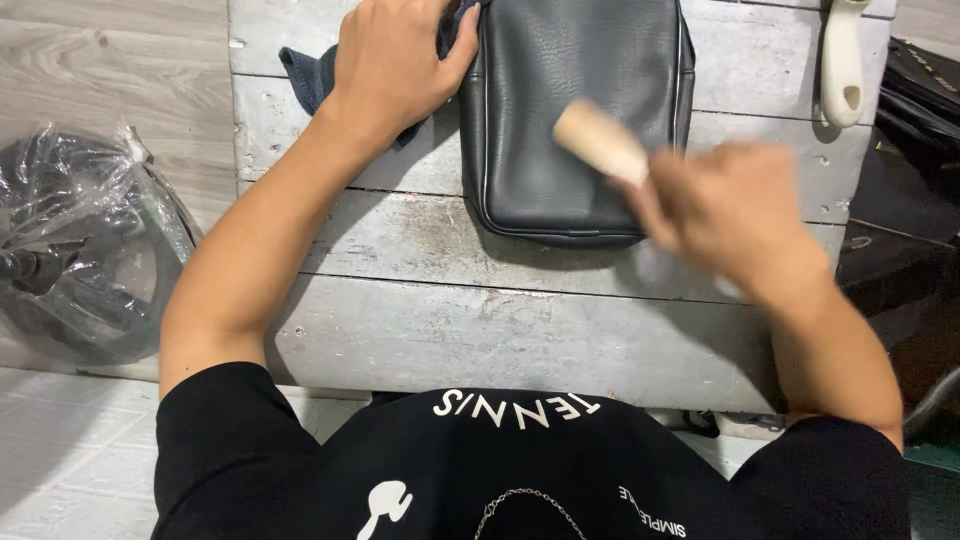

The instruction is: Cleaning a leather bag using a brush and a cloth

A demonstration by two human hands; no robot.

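Note:
A black leather bag (570,110) lies flat on a whitewashed wooden bench (500,330). My left hand (395,60) rests at the bag's left edge, pressing on a dark blue cloth (305,75). My right hand (725,210), blurred by motion, holds a tan wooden-handled brush (600,140) over the bag's lower right part. The brush's bristle end is hidden by the blur and my hand.
A cream plastic-handled brush (843,60) lies at the bench's top right. Black bags (915,130) sit to the right of the bench. A clear plastic wrap over dark items (85,250) lies on the floor at left.

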